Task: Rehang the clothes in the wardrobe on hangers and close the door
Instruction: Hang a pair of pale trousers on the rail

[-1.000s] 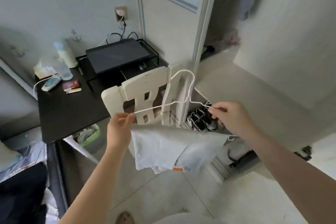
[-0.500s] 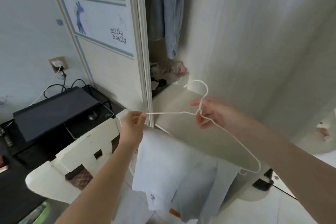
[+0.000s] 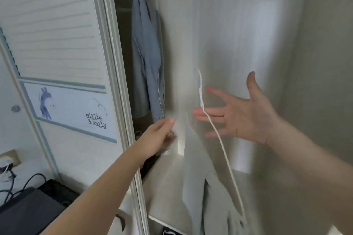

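White wire hanger [image 3: 217,131] bearing pale garment [image 3: 198,187] hung steeply, left hand [image 3: 158,135] seemingly pinching its blurred end; right hand [image 3: 242,114] was splayed, empty, likely freed to retake the hook.

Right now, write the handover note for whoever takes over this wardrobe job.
Right hand: open, fingers spread; the white wire hanger crosses in front of them, ungripped.
Left hand: reaching towards the wardrobe opening; blur hides whether it holds anything.
Things: the hanger is tilted on end, not on the rail, with a pale garment drooping from it.
Done: a blue shirt hangs inside.
Left: hang the pale garment, then close the wardrobe.
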A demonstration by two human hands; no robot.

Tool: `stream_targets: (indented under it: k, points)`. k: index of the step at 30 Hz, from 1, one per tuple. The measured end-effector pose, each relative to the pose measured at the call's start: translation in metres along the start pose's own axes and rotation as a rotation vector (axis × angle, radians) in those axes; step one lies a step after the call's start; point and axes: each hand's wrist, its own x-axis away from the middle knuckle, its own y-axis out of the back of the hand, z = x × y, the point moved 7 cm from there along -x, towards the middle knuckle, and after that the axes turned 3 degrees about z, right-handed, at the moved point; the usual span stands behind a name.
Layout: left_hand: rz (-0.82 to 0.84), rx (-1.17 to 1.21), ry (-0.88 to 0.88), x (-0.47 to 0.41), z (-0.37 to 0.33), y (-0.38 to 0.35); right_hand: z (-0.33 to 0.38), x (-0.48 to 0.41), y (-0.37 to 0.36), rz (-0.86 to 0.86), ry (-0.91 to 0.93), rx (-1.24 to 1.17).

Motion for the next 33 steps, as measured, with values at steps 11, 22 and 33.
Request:
stream_targets:
  k: [11, 22, 33]
  points:
    - [0.199, -0.084, -0.193, -0.059, -0.153, 0.061, 0.16, -0.096, 0.022, 0.032, 0.156, 0.102]
    - [-0.363, -0.715, -0.511, -0.153, -0.273, 0.138, 0.313, -0.22, 0.045, 0.146, 0.268, 0.274]
    - [-0.635, -1.107, -0.414, -0.232, -0.356, 0.191, 0.431, -0.33, 0.035, 0.242, 0.369, 0.377]
